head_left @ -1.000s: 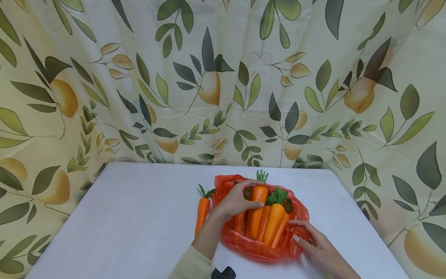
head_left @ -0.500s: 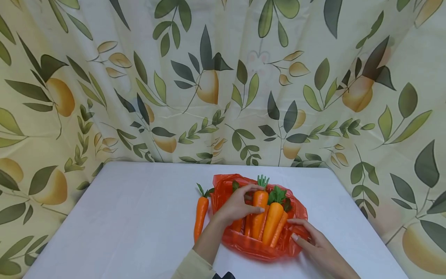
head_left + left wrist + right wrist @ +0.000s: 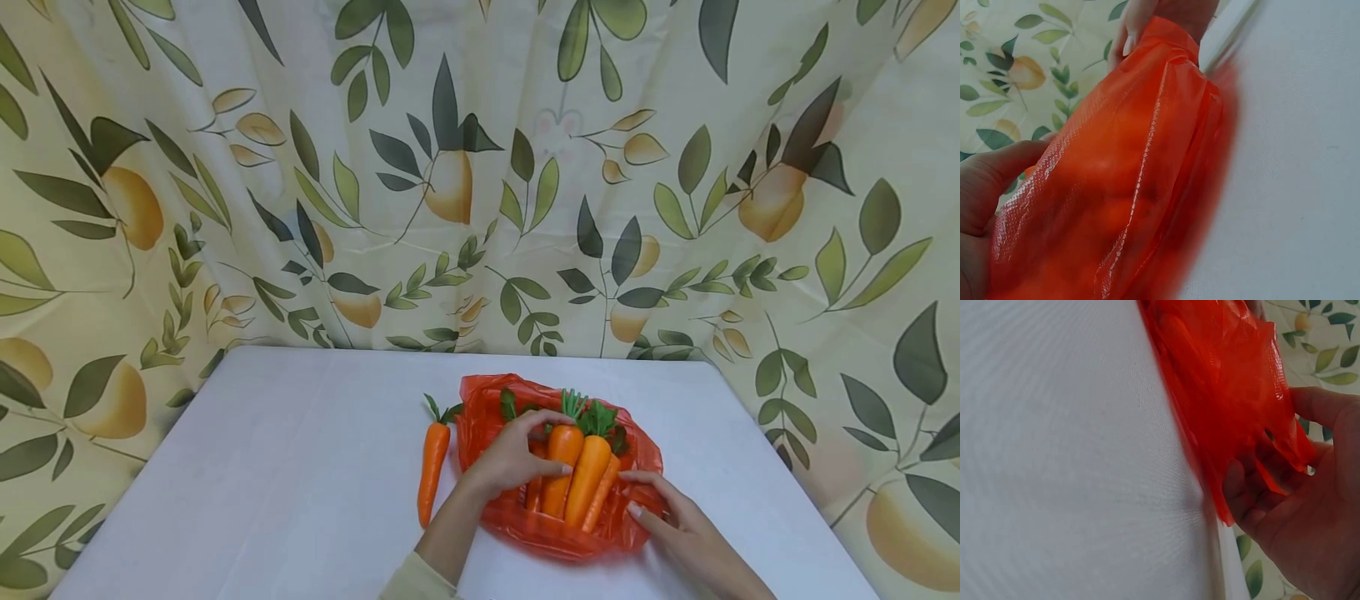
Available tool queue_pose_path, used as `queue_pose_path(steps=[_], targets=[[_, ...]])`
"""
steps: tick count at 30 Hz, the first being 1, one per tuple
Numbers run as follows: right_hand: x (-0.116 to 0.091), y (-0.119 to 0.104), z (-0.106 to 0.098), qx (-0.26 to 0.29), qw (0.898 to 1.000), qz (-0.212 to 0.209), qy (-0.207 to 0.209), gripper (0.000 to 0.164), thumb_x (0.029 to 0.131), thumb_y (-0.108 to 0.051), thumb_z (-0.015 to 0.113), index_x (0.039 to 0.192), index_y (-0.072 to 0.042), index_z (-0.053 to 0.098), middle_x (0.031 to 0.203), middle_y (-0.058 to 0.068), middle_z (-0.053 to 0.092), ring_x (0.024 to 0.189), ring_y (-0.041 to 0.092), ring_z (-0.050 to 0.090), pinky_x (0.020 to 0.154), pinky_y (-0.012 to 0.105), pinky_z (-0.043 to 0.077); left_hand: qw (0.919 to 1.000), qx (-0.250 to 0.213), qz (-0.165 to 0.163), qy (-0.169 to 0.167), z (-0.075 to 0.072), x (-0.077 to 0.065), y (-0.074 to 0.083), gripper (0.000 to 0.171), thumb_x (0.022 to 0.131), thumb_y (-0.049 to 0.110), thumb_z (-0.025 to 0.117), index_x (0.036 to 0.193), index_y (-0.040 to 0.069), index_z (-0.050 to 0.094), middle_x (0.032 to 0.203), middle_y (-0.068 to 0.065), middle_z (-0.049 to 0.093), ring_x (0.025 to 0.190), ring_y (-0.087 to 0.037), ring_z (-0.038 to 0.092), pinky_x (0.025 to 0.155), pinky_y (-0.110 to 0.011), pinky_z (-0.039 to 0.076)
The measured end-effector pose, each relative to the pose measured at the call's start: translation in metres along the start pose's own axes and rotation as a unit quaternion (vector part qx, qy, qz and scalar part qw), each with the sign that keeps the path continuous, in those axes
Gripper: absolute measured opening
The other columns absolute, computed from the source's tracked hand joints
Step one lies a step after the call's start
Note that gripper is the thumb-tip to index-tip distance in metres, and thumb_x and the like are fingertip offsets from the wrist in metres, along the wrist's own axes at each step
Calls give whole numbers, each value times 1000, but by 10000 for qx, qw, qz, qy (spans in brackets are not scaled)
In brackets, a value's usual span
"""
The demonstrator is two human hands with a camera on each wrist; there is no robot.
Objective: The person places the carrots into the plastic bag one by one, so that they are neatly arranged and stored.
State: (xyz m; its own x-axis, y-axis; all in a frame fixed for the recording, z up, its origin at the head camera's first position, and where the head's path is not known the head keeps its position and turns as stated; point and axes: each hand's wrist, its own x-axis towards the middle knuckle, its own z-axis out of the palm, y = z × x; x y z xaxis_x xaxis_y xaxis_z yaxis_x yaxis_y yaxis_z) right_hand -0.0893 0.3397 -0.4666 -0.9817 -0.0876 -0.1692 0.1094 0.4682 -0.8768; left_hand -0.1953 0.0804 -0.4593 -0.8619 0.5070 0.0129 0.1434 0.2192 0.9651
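Observation:
A red plastic bag [image 3: 543, 536] lies open on the white table with several carrots [image 3: 588, 477] in it, their green tops toward the back. My left hand [image 3: 512, 460] reaches into the bag and holds an orange carrot [image 3: 565, 444] between thumb and fingers, beside the others. On the bag's right side, my right hand [image 3: 681, 523] grips the rim; in the right wrist view its fingers [image 3: 1241, 490] curl about the red plastic. From the left wrist view, the bag's wall hides most of the carrots, and only the left thumb [image 3: 1007, 162] shows above it.
One loose carrot [image 3: 432, 467] with green leaves lies on the table [image 3: 285, 467] just left of the bag. Behind the table's far edge hangs a curtain [image 3: 480, 208] printed with leaves and fruit.
My left hand has lowered the carrot toward me and down into the bag, next to the others. The right hand keeps its place on the bag's rim.

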Motion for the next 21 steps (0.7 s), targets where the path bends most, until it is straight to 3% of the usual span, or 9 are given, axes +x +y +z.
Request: queue_pose_path(steps=[8, 13, 19, 21], targets=[[0, 3, 0, -117, 9999, -22, -13, 49, 104, -32, 63, 147, -12, 51, 152, 14, 49, 144, 41, 35, 110, 56, 39, 9998, -175, 84, 40, 4, -4, -3, 55, 82, 7, 89, 125, 35, 71, 130, 11, 55, 110, -16, 58, 81, -28, 56], [0, 3, 1, -105, 9999, 22, -17, 49, 104, -31, 64, 147, -11, 51, 152, 15, 48, 143, 43, 36, 109, 59, 40, 9995, 3, 276, 146, 6, -4, -5, 53, 82, 7, 89, 127, 28, 72, 130, 12, 52, 115, -17, 54, 84, -27, 54], [0, 2, -1, -204, 9998, -39, -27, 46, 104, -35, 63, 144, -15, 54, 149, 8, 52, 142, 34, 38, 107, 33, 40, 9991, 167, 359, 130, 7, -4, -7, 51, 83, 8, 88, 127, 27, 72, 126, 13, 52, 114, -15, 56, 91, -30, 52], [0, 1, -1, -224, 9997, -94, -40, 45, 104, -35, 63, 144, -15, 54, 149, 8, 52, 142, 34, 38, 106, 32, 41, 9992, 171, 331, 132, 7, -4, -8, 51, 83, 9, 88, 127, 27, 72, 126, 13, 52, 113, -14, 56, 88, -28, 52]])
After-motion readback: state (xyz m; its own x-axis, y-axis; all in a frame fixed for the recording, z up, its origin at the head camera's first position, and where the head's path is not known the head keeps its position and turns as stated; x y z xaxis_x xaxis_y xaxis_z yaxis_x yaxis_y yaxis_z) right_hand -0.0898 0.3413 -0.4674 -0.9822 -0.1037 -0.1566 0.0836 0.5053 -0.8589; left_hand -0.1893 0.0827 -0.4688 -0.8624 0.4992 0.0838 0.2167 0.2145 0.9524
